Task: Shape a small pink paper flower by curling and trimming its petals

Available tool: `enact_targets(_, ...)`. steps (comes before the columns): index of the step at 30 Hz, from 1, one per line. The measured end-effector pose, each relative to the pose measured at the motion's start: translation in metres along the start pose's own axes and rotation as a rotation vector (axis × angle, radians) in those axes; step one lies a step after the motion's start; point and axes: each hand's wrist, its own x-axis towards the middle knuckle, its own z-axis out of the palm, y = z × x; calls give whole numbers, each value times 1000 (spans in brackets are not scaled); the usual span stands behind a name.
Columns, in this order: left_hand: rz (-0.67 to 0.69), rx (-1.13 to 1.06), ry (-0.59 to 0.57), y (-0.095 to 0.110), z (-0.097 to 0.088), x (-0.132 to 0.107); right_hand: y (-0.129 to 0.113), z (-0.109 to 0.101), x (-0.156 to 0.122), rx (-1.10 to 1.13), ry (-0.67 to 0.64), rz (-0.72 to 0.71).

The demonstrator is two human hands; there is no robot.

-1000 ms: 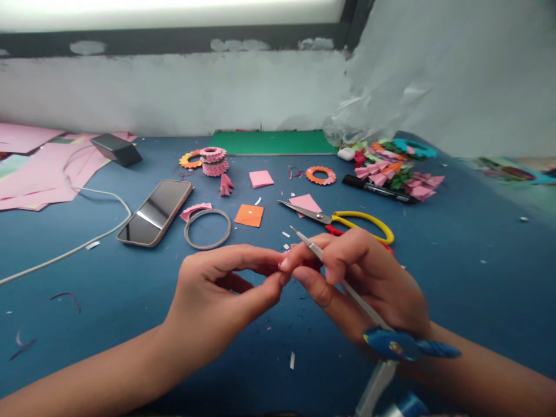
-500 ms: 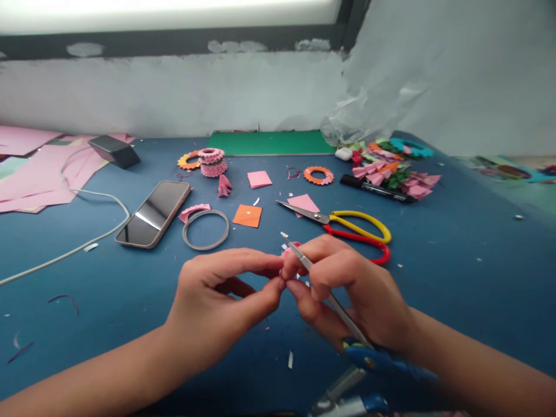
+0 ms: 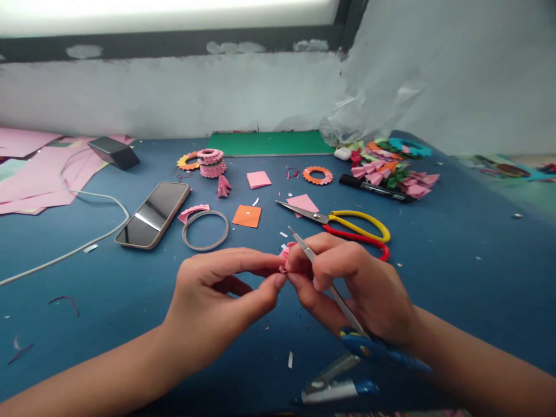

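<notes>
My left hand [image 3: 230, 295] and my right hand [image 3: 356, 284] meet fingertip to fingertip above the table. Between them is a small folded pink paper piece [image 3: 285, 252], mostly covered by the fingers. The left thumb and forefinger pinch its near end; the right fingertips grip it from the other side. Also held in my right hand is what looks like a drawing compass [image 3: 365, 347], with blue fittings. Its pointed metal leg slants up past the fingers, and its other leg hangs folded below the hand.
Large scissors [image 3: 325, 219] lie just beyond my right hand. Farther out are an orange paper square [image 3: 247, 216], a pink square [image 3: 259, 179], a grey ring [image 3: 205, 230] and a phone [image 3: 153, 214]. Folded paper pieces [image 3: 391, 168] are heaped at right, beside a black marker [image 3: 376, 189].
The fingertips have shifted slightly on the pink paper, and more of it shows between them. The compass has tilted a little, its point moving right and up.
</notes>
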Motion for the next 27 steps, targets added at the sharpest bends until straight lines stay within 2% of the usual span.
enact_targets(7, 39, 1, -1, -2, 1, 0, -1, 3, 3, 64, -4, 46)
enact_targets(14, 51, 23, 8, -1, 2, 0, -4, 8, 1, 385, 6, 320)
enact_targets(17, 49, 21, 7, -1, 2, 0, -6, 6, 3, 453, -15, 384)
enact_targets(23, 60, -1, 3, -2, 1, -1, -8, 4, 6, 516, -13, 412)
enact_targets(27, 86, 5, 11, -3, 1, 1, -7, 5, 5, 375, 9, 315)
